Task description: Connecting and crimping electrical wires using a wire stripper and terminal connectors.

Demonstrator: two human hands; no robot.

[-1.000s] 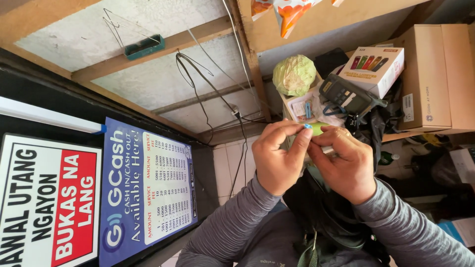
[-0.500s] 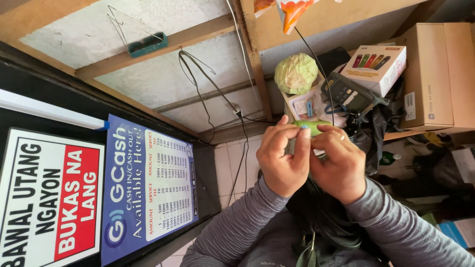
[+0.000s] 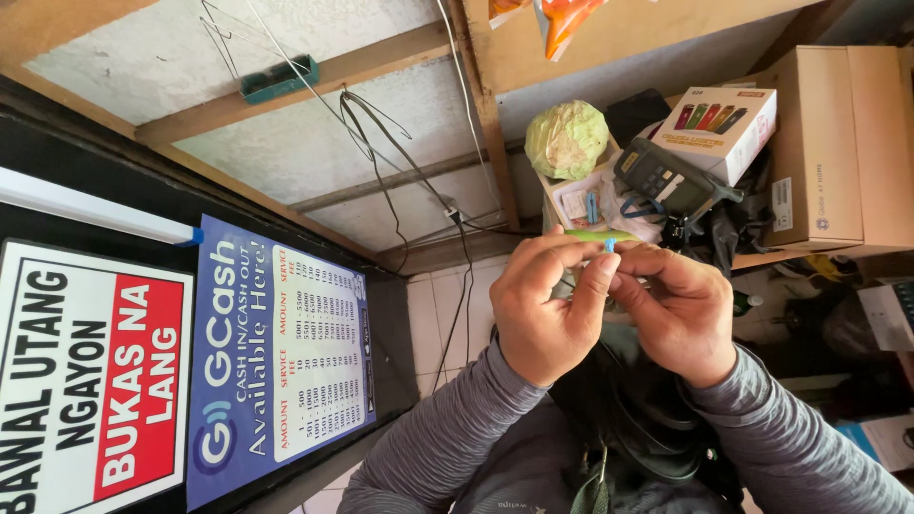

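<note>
Both hands pinching one slim green plastic stick [image 3: 595, 234].

Left hand [image 3: 547, 309] and right hand [image 3: 681, 309] closed on it, touching; crowded shelf just behind, white carton [image 3: 728, 128] near.

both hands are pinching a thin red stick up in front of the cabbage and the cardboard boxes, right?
Not red. In the head view the thin stick is light green with a small blue bit at the fingertips. The left hand and right hand do pinch it before the cabbage and cardboard boxes.
</note>
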